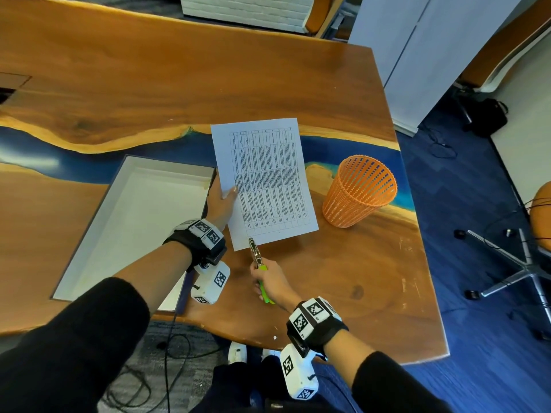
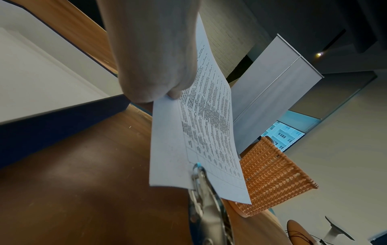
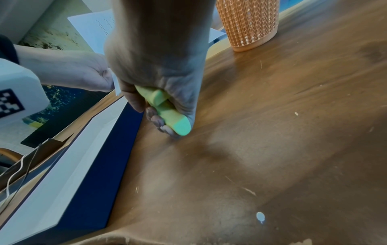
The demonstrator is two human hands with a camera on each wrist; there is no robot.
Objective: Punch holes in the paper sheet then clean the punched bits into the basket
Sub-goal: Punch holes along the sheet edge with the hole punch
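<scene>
A printed paper sheet point(image 1: 262, 180) is held above the wooden table point(image 1: 357, 278), pinched at its left edge by my left hand point(image 1: 222, 201). From the left wrist, the paper sheet point(image 2: 201, 132) slopes down toward the punch. My right hand point(image 1: 269, 281) grips the green handles of a metal hole punch point(image 1: 255, 251), whose head bites the sheet's near edge. The right wrist view shows the green handles point(image 3: 167, 112) squeezed together in my right hand point(image 3: 159, 79). An orange mesh basket point(image 1: 359, 193) stands upright to the right of the sheet. One white punched bit point(image 1: 274, 338) lies near the table's front edge.
A shallow white box lid with a dark blue rim point(image 1: 134, 222) lies on the table left of the sheet, close to my left forearm. The table's right edge drops to blue carpet with a chair base point(image 1: 512, 269) and cables.
</scene>
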